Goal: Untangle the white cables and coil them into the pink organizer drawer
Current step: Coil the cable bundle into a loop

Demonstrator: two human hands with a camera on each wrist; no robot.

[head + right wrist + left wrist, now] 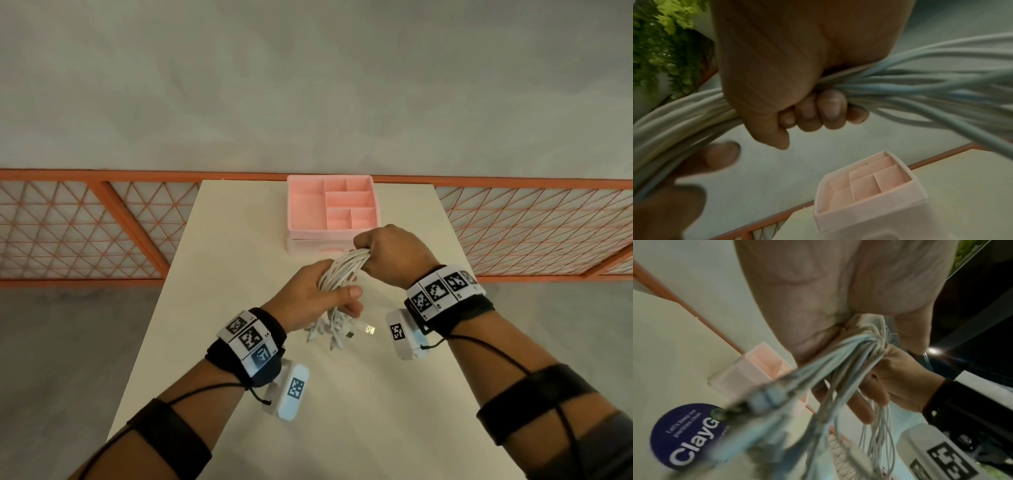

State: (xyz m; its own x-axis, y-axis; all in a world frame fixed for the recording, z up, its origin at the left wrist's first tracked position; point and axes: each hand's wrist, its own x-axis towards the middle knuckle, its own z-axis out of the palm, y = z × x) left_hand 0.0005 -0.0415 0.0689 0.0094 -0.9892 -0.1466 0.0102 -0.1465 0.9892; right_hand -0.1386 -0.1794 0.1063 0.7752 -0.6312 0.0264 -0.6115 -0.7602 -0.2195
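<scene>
The table runs long and pale away from the person, and at its far end sits the pink organizer, open compartments on top with nothing in them, and a drawer front below that looks closed, which I'd say has to be pulled out before any cable goes in.

Both hands are up over the middle of the table. The right hand is curled into a fist round the upper part of the cables, fingers wrapped tight under the strands, the wrist view shows. That reads as an anchor, keeping the bundle gathered as one.

The left hand grips lower down, thumb across the front and fingers behind, holding the strands just above where they splay out. Two grips close together likely let the person feel for a single strand to draw free.

Below the left hand the loose ends hang down toward the table, and one plug sticks out to the right, metal tip showing. Nothing is separated or coiled yet; it's early going.
</scene>
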